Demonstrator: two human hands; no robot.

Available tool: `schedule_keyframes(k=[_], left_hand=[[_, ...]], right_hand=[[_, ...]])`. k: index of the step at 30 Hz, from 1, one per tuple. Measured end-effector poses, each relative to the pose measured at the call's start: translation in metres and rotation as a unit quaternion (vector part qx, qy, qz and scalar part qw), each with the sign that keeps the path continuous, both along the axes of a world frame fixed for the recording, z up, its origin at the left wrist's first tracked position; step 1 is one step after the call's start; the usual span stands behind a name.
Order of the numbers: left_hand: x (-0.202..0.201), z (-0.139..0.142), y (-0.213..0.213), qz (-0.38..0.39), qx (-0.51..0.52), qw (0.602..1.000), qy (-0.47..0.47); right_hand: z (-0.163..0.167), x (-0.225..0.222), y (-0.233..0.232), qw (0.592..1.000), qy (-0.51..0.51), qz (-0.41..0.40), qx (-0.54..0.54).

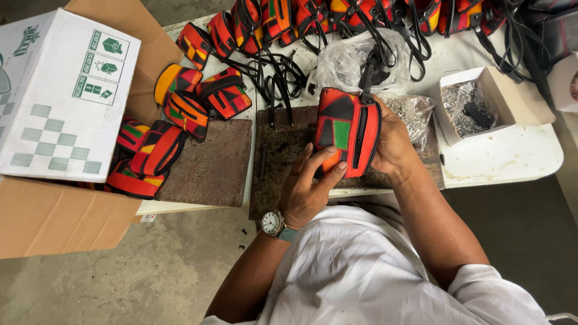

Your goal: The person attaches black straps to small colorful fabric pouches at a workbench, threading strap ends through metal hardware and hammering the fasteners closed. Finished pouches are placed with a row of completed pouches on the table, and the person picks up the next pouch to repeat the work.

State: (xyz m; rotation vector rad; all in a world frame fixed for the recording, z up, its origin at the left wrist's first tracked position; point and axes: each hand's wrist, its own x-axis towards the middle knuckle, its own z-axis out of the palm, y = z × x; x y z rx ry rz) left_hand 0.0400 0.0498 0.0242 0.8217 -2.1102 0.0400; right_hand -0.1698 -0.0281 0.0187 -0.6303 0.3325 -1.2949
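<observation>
gripping a soft red, black, orange and green patchwork leather pouch [347,129] between them, the left hand [307,189] is pinching its lower edge while the right hand [394,144] is clasping its zipped side above the table [512,156]; it looks light, pliable, best held by the seams.

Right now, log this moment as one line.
left hand: grips patchwork pouch | right hand: holds pouch's zipper side | under: brown work slab | beside: box of metal fittings
</observation>
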Motion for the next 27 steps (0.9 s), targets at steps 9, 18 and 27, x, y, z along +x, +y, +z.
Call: schedule_keyframes(k=[9, 18, 27], left_hand=[[-0.005, 0.006, 0.007, -0.013, 0.087, 0.985, 0.147], [0.008, 0.022, -0.004, -0.011, 0.144, 0.944, 0.298], [0.014, 0.010, -0.016, -0.076, 0.271, 0.853, 0.440]], right_hand=[[-0.011, 0.008, -0.002, 0.996, 0.062, -0.022, 0.066], [0.013, 0.011, 0.025, 0.999, 0.027, -0.012, 0.024], [0.008, 0.012, 0.038, 0.976, 0.189, -0.102, 0.022]])
